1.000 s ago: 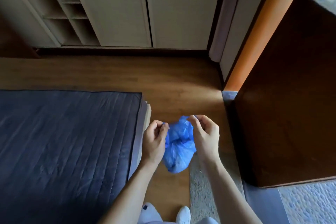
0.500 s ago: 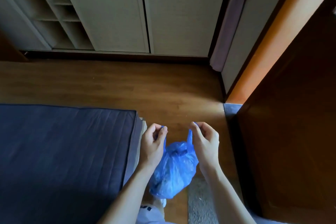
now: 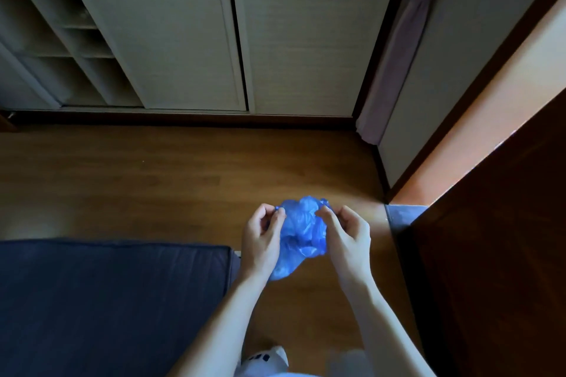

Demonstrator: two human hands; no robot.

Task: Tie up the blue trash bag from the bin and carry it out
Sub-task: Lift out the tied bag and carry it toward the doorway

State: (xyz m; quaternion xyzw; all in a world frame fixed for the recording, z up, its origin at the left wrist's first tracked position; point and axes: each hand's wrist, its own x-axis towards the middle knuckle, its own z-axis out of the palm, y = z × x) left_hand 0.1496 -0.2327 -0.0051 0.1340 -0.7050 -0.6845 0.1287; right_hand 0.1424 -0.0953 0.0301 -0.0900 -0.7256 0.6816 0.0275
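Between my left hand (image 3: pixel 262 237) and right hand (image 3: pixel 346 237), over the wooden floor (image 3: pixel 153 180), hangs the crinkly blue plastic trash bag (image 3: pixel 301 232): each hand's fingertips pinch a top corner. It looks light, soft, slippery; best gripped there.

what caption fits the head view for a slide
Both hands, left hand and right hand, pinch the top of a blue trash bag held above the wooden floor.

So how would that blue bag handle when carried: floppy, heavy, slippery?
Probably floppy: the blue trash bag is crumpled thin film that sags between the left hand and right hand. Likely light, since fingertip pinches alone hold it above the floor. Its glossy plastic may be somewhat slippery.
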